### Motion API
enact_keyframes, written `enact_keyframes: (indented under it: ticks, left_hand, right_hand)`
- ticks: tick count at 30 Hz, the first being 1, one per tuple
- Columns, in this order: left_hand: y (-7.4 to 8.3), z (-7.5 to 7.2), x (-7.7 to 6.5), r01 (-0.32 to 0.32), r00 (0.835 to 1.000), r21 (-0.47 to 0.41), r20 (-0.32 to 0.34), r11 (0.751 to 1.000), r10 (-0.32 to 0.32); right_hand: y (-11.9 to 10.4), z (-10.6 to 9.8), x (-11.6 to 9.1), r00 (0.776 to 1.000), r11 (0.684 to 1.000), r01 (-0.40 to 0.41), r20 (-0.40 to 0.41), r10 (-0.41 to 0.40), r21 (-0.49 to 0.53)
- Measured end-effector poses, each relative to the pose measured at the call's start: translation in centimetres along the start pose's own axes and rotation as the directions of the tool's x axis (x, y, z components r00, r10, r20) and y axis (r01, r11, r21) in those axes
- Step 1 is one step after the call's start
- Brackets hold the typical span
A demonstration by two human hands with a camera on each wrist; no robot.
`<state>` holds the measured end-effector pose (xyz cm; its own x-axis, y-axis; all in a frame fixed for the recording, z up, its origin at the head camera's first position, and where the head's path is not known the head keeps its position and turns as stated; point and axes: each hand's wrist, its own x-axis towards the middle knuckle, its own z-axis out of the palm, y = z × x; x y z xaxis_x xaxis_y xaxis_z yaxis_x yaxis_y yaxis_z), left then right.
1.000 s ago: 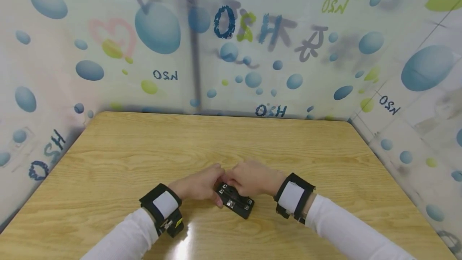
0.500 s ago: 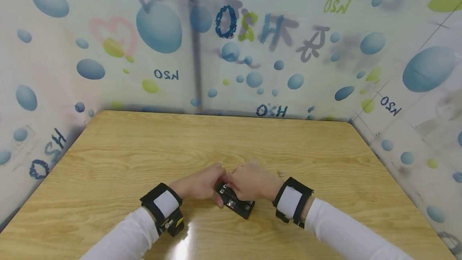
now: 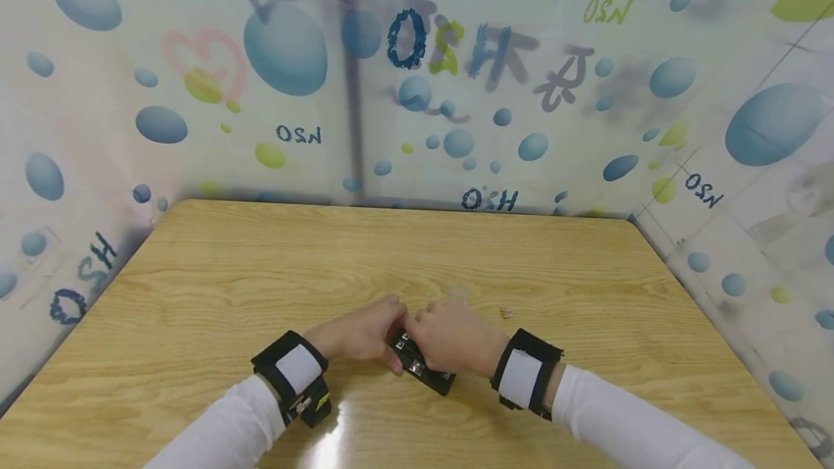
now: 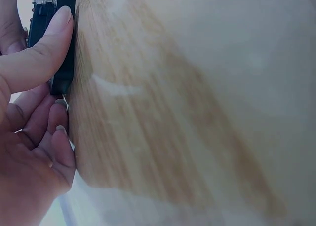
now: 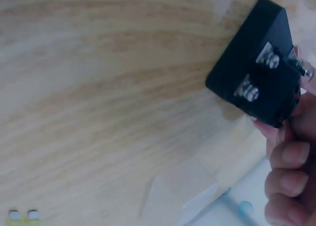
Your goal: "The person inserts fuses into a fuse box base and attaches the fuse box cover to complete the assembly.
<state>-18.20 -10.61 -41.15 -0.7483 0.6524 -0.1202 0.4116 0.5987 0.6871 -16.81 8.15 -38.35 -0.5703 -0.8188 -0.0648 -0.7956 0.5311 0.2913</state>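
Observation:
A black block with metal screw terminals (image 3: pixel 417 368) lies slantwise between the hands, low over the table. My left hand (image 3: pixel 362 330) grips its left end; in the left wrist view the thumb (image 4: pixel 54 31) presses along one side, with the other fingers curled below. The right hand (image 3: pixel 449 335) bends over the block's upper face and covers much of it. In the right wrist view its fingers (image 5: pixel 291 181) are curled at the block (image 5: pixel 256 63), whose paired screws and metal clip show. The right fingertips' hold is hidden; I cannot tell which part they pinch.
Small brass-coloured pieces (image 3: pixel 506 313) lie on the wooden table (image 3: pixel 260 252) beyond the right wrist. A clear, see-through piece (image 5: pixel 182 191) lies past the right hand. Patterned sheeting (image 3: pixel 404 136) stands along the table's back and sides.
My right hand has turned and shifted slightly toward me, covering more of the block. The brass-coloured pieces have come out from behind it. The left hand keeps its grip, unmoved.

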Motion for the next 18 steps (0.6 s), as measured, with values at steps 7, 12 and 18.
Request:
enact_keyframes:
  ticks: [7, 12, 18]
  left_hand:
    - [0.0, 0.0, 0.0, -0.009, 1.0, -0.007, 0.005, 1.0, 0.009]
    - [0.1, 0.0, 0.0, -0.012, 1.0, -0.005, 0.004, 1.0, 0.012]
    - [0.2, -0.1, 0.0, -0.003, 1.0, -0.028, 0.01, 1.0, 0.003]
  right_hand:
    - [-0.5, 0.4, -0.4, 0.999, 0.999, -0.031, -0.018, 0.031, 0.032]
    - [-0.8, 1.0, -0.8, 0.996, 0.998, -0.064, -0.058, 0.065, 0.014]
    - [-0.5, 1.4, -0.8, 0.993, 0.976, -0.102, -0.046, 0.112, 0.194]
